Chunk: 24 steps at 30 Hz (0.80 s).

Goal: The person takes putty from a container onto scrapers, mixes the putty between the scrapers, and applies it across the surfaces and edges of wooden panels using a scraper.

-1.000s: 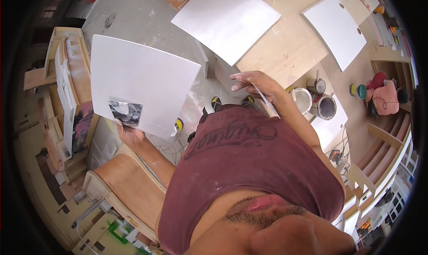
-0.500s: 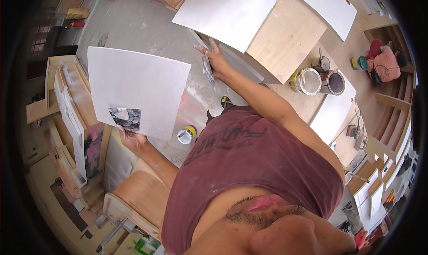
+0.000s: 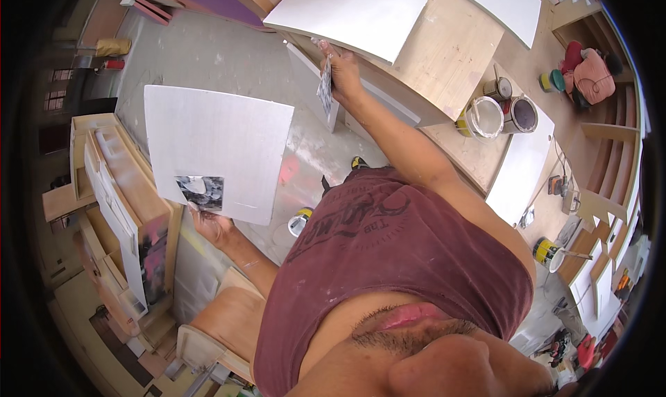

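Note:
My left hand (image 3: 211, 228) grips the near edge of a white panel (image 3: 222, 130) held out over the floor. Against that edge, by my fingers, is a flat metal putty plate (image 3: 202, 192) smeared grey and white; the fingers behind it are hidden. My right hand (image 3: 342, 73) is closed on a putty-smeared flat scraper (image 3: 325, 86), which hangs downward. The right fingertips are at the near edge of another white panel (image 3: 350, 12) lying on a wooden bench; whether they touch it I cannot tell.
Paint cans (image 3: 483, 118) stand on the wooden bench (image 3: 451, 57) to the right. A yellow-labelled can (image 3: 300, 221) sits on the floor near my body. Wooden cabinets (image 3: 132, 182) stand at left. A person in pink (image 3: 593, 81) crouches at far right.
My right hand has moved up to the bench panel's edge, its spread fingers drawing in. The left-hand panel has shifted slightly down in the picture, and the whole view has shifted a little.

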Each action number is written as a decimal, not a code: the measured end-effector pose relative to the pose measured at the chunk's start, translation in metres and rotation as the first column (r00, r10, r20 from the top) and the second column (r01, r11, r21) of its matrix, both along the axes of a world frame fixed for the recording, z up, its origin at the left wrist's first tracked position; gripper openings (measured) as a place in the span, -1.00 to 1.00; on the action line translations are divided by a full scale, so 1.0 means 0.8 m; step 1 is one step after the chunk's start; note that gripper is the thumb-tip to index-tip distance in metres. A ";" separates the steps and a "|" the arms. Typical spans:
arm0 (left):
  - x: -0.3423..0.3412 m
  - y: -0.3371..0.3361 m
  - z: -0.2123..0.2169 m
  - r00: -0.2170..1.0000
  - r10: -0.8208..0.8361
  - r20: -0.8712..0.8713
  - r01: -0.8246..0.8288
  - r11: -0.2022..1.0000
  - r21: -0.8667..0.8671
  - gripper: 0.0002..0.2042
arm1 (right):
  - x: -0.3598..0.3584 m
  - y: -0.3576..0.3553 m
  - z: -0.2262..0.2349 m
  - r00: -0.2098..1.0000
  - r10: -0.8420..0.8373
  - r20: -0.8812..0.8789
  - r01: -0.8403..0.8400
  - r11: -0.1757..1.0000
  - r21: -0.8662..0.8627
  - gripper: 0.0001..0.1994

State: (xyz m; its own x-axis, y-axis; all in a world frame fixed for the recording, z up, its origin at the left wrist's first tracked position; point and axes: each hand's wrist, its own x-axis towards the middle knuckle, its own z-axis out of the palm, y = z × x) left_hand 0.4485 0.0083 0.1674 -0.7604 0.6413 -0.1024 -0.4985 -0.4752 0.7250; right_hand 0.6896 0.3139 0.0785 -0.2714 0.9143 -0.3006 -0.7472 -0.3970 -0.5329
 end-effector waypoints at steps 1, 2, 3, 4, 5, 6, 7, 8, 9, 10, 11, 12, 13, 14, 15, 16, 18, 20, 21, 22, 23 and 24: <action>0.004 0.006 0.002 1.000 -0.004 -0.027 0.004 1.000 -0.007 -0.61 | 0.001 0.006 -0.005 1.000 -0.010 -0.001 0.010 1.000 0.006 -0.58; 0.005 0.011 0.003 0.998 -0.009 -0.054 0.008 1.000 -0.015 -0.61 | 0.003 0.011 -0.010 1.000 -0.022 -0.002 0.022 0.999 -0.038 -0.52; 0.002 0.009 0.002 0.998 -0.009 -0.057 0.008 1.000 -0.009 -0.61 | 0.001 0.013 -0.009 1.000 -0.024 -0.005 0.023 0.996 -0.081 -0.46; -0.003 0.006 -0.001 0.998 0.003 -0.063 -0.004 1.000 -0.018 -0.61 | -0.002 0.015 -0.008 1.000 -0.025 -0.008 0.024 0.997 -0.076 -0.46; -0.007 0.004 -0.003 0.998 0.014 -0.069 -0.016 1.000 -0.027 -0.61 | -0.005 0.017 -0.007 0.997 -0.072 -0.019 0.072 0.997 -0.001 -0.45; -0.009 0.004 -0.006 0.998 0.006 -0.068 -0.007 1.000 -0.023 -0.61 | -0.004 0.018 -0.004 0.992 -0.123 -0.030 0.125 0.989 0.073 -0.44; -0.012 0.005 -0.008 0.998 -0.002 -0.056 0.001 1.000 -0.018 -0.61 | -0.003 0.021 0.000 0.991 -0.133 -0.030 0.135 0.988 0.076 -0.44; -0.014 0.006 -0.009 0.999 -0.011 -0.044 0.010 1.000 -0.013 -0.61 | -0.002 0.026 0.004 0.985 -0.162 -0.067 0.167 0.983 0.077 -0.39; -0.014 0.007 -0.008 0.999 -0.021 -0.046 0.021 1.000 -0.012 -0.61 | 0.000 0.029 0.009 0.976 -0.190 -0.106 0.198 0.977 0.075 -0.33; -0.013 0.007 -0.006 1.000 -0.008 -0.025 0.007 1.000 -0.018 -0.60 | 0.001 0.034 0.009 0.974 -0.201 -0.108 0.210 0.975 0.075 -0.33; -0.013 0.007 -0.003 1.000 0.005 -0.004 -0.005 1.000 -0.025 -0.60 | 0.003 0.040 0.009 0.981 -0.183 -0.069 0.183 0.983 -0.007 -0.30; -0.015 0.007 -0.003 1.000 -0.008 0.027 0.008 1.000 -0.017 -0.59 | 0.007 0.044 0.016 0.985 -0.168 -0.031 0.165 0.982 -0.090 -0.28; -0.015 0.006 -0.002 0.999 -0.026 0.025 0.027 0.999 -0.018 -0.59 | 0.012 0.047 0.023 0.982 -0.186 -0.033 0.183 0.979 -0.091 -0.28; -0.013 0.004 -0.001 0.999 -0.035 0.021 0.035 0.999 -0.010 -0.59 | 0.015 0.050 0.030 0.981 -0.185 -0.066 0.180 0.981 -0.072 -0.36; -0.010 0.005 0.001 0.999 -0.047 0.018 0.047 0.999 -0.005 -0.58 | 0.021 0.053 0.038 0.978 -0.186 -0.099 0.181 0.982 -0.055 -0.43; -0.008 0.007 0.002 0.999 -0.040 -0.007 0.040 0.999 -0.025 -0.58 | 0.023 0.063 0.029 0.974 -0.198 -0.110 0.196 0.980 -0.030 -0.34; -0.007 0.010 0.005 0.998 -0.062 -0.011 0.062 0.998 -0.010 -0.58 | 0.027 0.082 0.020 0.955 -0.253 -0.156 0.254 0.967 -0.016 -0.30; -0.005 0.015 0.009 0.998 -0.069 -0.014 0.069 0.998 0.005 -0.59 | 0.031 0.103 0.014 0.933 -0.298 -0.203 0.304 0.953 -0.001 -0.25; -0.004 0.016 0.010 0.997 -0.073 -0.017 0.073 0.997 0.007 -0.59 | 0.032 0.112 0.012 0.925 -0.330 -0.186 0.325 0.944 -0.058 -0.23; -0.003 0.016 0.011 0.997 -0.077 -0.029 0.077 0.997 0.002 -0.58 | 0.033 0.121 0.012 0.918 -0.360 -0.168 0.345 0.932 -0.113 -0.21; -0.003 0.016 0.012 0.996 -0.079 -0.041 0.079 0.997 -0.001 -0.58 | 0.033 0.131 0.011 0.917 -0.360 -0.171 0.345 0.932 -0.112 -0.21; -0.003 0.016 0.012 0.996 -0.079 -0.044 0.079 0.997 -0.001 -0.58 | 0.032 0.140 0.010 0.887 -0.410 -0.212 0.391 0.912 -0.126 -0.25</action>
State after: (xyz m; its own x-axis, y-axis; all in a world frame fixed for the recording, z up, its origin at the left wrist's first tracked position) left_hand 0.4464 0.0208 0.1773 -0.7110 0.6997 -0.0699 -0.5024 -0.4359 0.7468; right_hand 0.7154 0.4262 0.0862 0.0436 0.9360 -0.3493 -0.9487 -0.0709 -0.3083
